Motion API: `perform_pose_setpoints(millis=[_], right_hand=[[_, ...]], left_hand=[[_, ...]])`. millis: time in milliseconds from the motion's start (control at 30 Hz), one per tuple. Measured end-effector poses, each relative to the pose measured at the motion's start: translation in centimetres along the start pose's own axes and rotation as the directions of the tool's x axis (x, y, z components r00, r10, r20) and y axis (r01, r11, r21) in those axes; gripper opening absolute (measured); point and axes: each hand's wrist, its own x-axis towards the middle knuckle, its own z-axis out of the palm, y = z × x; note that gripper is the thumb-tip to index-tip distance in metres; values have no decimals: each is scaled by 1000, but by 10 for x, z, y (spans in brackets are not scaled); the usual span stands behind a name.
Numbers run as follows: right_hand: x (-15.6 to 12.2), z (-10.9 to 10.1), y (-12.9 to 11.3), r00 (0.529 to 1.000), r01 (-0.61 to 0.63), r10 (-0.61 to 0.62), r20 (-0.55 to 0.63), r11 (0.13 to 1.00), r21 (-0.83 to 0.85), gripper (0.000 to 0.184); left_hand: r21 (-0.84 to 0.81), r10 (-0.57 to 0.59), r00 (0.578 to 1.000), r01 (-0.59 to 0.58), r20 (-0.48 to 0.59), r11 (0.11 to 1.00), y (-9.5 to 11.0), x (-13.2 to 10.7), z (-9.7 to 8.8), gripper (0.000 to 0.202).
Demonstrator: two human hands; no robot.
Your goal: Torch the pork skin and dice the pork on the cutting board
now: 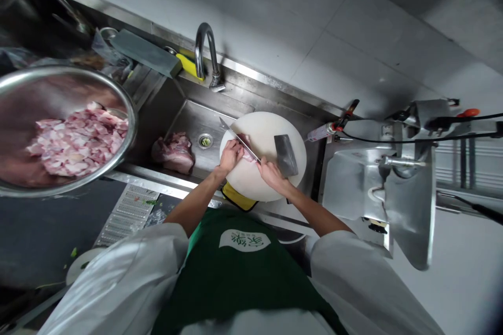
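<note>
A round white cutting board (255, 183) lies over the right part of the sink. On it my right hand (272, 174) grips a long knife (239, 140) by its handle, the blade slanting up to the left across a piece of raw meat (248, 155). My left hand (231, 154) is closed on that meat, its fingers curled close beside the blade. A cleaver (286, 155) rests flat on the board's right side. In the sink to the left sits a larger chunk of raw meat (173, 152).
A big metal bowl (131, 115) of cut meat pieces stands at left. Behind the sink (200, 115) rises a curved faucet (200, 42). A grey sharpening-stone-like block (145, 52) lies at back left, a slicing machine (408, 183) stands right, and a yellow cloth (238, 197) pokes from under the board.
</note>
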Motion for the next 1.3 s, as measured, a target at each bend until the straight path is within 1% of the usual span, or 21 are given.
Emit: perform_pose_setpoints(millis=[67,200,300,400,500,600,667,700,767,833,900,1000,1067,1133,1200,1300], right_hand=[[1,-2,-2,1000,1,-1,-15,1000,-7,47],[-7,4,1,998,-60,60,-23,998,13,46],[-14,10,6,997,-81,81,-16,996,38,46],[-29,14,10,994,-111,111,6,992,60,44],[-56,20,15,985,-169,166,54,984,60,42],[-85,28,17,971,-221,214,105,973,67,38],[-93,33,16,961,-249,238,141,966,66,37],[-92,34,13,958,-256,244,152,965,63,37],[-78,31,5,959,-254,243,147,966,57,38],[-52,21,-7,971,-223,217,98,973,63,40],[-21,7,-19,984,-175,172,45,981,82,44],[18,-12,-28,995,-99,100,-1,987,128,45],[32,-15,-22,996,-82,87,-25,986,146,46],[39,-13,-8,995,-84,93,-46,982,167,45],[40,-9,10,994,-79,93,-58,975,207,43],[34,-7,33,991,-94,114,-65,962,256,41]], left_hand=[[46,-29,1000,29,0,999,5,-2,1,20],[134,-153,984,165,-94,977,17,-9,13,15],[179,-197,973,217,-124,960,22,-12,22,14],[212,-203,974,219,-96,952,21,-11,24,14],[225,-175,983,182,-53,957,20,-10,24,15],[209,-157,987,160,-32,965,22,-11,24,16],[187,-163,986,165,-23,968,24,-14,24,16],[177,-162,987,162,-12,971,25,-15,25,16],[164,-148,989,142,24,976,25,-15,26,15],[166,-134,989,122,58,978,25,-15,27,15],[170,-124,989,110,77,979,24,-15,26,15],[140,-108,992,98,67,985,25,-21,23,16],[123,-130,991,127,15,984,27,-30,19,14],[124,-176,983,181,-49,976,30,-39,15,11],[126,-216,972,227,-92,966,32,-46,12,9],[110,-241,964,253,-110,961,34,-49,10,6]])
